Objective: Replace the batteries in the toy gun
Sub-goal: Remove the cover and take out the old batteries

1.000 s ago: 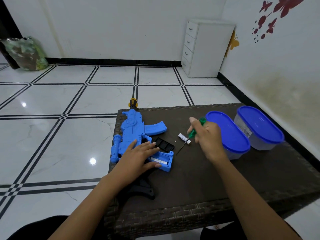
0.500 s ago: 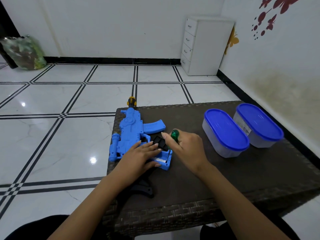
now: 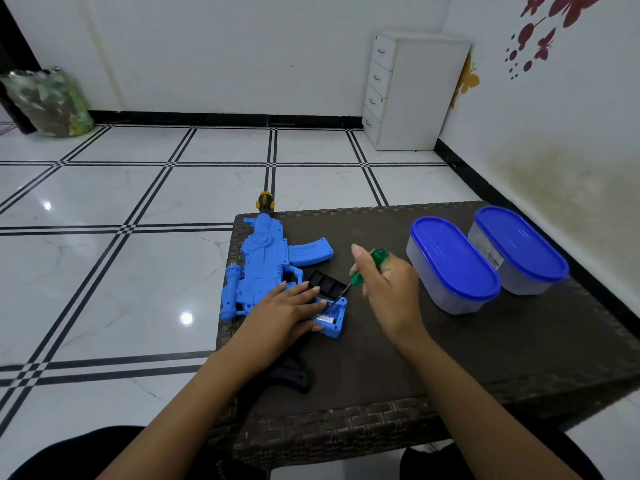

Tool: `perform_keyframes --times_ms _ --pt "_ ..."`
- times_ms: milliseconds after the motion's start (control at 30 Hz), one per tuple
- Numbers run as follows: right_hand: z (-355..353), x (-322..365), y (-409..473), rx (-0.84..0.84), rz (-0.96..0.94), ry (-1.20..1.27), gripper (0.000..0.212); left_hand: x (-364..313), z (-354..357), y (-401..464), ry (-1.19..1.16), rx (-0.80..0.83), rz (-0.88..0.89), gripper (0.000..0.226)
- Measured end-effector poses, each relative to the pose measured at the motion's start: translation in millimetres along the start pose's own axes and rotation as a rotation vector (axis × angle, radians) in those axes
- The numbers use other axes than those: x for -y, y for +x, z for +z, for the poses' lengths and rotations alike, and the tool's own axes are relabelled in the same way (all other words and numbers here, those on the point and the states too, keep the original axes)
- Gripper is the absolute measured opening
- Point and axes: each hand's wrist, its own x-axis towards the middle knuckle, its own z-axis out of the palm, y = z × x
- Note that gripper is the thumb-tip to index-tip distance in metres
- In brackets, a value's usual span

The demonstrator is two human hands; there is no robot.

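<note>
Toy gun [image 3: 265, 268], one screwdriver [image 3: 365, 268], two lidded containers [image 3: 453, 268].

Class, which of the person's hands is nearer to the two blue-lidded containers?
Right. The right hand, gripping the green screwdriver, is just beside the containers; the left hand rests on the toy gun, farther away.

Left edge: the toy gun [image 3: 266, 271] is lying along it, from 12 toward 7 o'clock.
Middle: the left hand [image 3: 287, 315] and the right hand [image 3: 388, 289] with a screwdriver [image 3: 367, 266] are crowding it.
2 o'clock: two tubs [image 3: 453, 265] are standing side by side, blocking.
5 o'clock: bare table [image 3: 450, 358] is lying open.
</note>
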Motion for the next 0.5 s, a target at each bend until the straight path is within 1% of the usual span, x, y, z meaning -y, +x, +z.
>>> perform_keyframes --times_ms 67,133,200,333,433,500 --pt "-1.7 -0.6 2.5 0.017 -0.09 -0.064 0.059 0.0 -0.2 -1.2 -0.015 0.001 -0.01 0.081" --pt "-2.2 -2.1 3.4 0.042 -0.199 -0.158 0.063 -0.3 -0.4 -1.7 -0.011 0.014 -0.02 0.083" --pt "0.0 -2.6 1.4 0.071 -0.305 -0.237 0.058 0.3 0.3 -1.1 -0.005 0.013 -0.008 0.082" --pt "5.0 0.3 -1.1 0.062 -0.461 -0.333 0.039 2.5 1.8 -0.6 -0.002 0.015 -0.005 0.078" --pt "7.1 -1.3 -1.3 0.048 -0.496 -0.341 0.037 0.8 -1.9 -0.3 0.016 0.028 -0.014 0.073" --pt "7.4 -3.9 -0.8 0.044 -0.403 -0.285 0.044 -2.4 -3.8 -0.7 0.039 0.025 -0.011 0.061"
